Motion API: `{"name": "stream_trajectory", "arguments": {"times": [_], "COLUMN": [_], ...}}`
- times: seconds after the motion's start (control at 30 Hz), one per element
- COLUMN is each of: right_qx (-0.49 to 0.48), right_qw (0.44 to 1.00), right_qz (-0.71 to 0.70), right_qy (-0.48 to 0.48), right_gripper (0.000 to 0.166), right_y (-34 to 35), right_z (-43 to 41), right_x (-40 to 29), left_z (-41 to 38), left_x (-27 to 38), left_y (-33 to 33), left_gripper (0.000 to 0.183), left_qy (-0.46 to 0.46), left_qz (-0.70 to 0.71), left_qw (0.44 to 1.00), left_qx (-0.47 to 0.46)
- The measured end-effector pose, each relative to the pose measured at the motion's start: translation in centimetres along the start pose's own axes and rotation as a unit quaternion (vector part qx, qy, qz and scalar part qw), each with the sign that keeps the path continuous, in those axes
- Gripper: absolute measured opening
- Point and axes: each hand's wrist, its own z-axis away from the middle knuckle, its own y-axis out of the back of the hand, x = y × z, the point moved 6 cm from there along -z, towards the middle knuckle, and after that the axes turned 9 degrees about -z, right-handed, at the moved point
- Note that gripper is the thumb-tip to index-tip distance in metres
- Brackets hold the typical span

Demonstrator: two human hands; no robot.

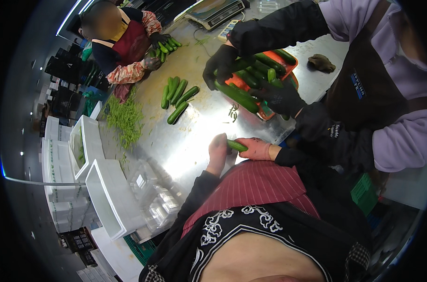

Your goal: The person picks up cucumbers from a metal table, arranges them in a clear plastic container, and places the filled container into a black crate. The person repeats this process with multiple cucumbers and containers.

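Note:
In a pink glove, my right hand [254, 148] is closed around one end of a small cucumber [236, 145], close in front of the apron at the table's near edge. My left hand [218, 151], also gloved, is at the cucumber's other end; its fingers partly hide that end, and whether they grip it I cannot tell. Beyond my hands, several cucumbers [178, 91] lie loose on the metal table [199, 141]. To the right, an orange basket [294, 67] holds more cucumbers, with a co-worker's dark-gloved hands over it.
Green trimmings [123, 120] lie at the table's left, near white foam boxes [107, 197] and clear plastic clamshells [160, 204]. Another co-worker handles cucumbers [167, 46] at the far left. A scale [215, 14], a power strip [228, 30] and a crumpled brown cloth or glove [321, 63] are farther off.

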Motion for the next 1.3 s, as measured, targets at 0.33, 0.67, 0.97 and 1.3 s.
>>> {"name": "stream_trajectory", "arguments": {"times": [0.33,0.67,0.97,1.3], "right_qx": [0.030,0.046,0.107,0.125], "right_qw": [0.995,0.999,0.933,0.883], "right_qz": [-0.034,0.009,-0.340,-0.452], "right_qy": [-0.090,0.008,0.036,-0.014], "right_gripper": [0.056,0.048,0.024,0.015], "right_y": [1.3,0.9,3.3,3.9], "right_z": [0.4,-0.2,5.6,8.0], "right_x": [-1.0,1.9,-3.9,-11.3], "left_z": [1.4,-0.2,6.1,7.0], "left_x": [9.0,16.6,18.1,17.4], "left_y": [-0.3,-7.2,-4.5,-2.2], "left_gripper": [0.049,0.073,0.073,0.070], "left_qy": [-0.204,-0.233,-0.108,-0.093], "left_qz": [-0.097,0.165,0.298,0.283], "left_qw": [0.961,0.958,0.942,0.947], "left_qx": [0.161,0.010,-0.113,-0.120]}}
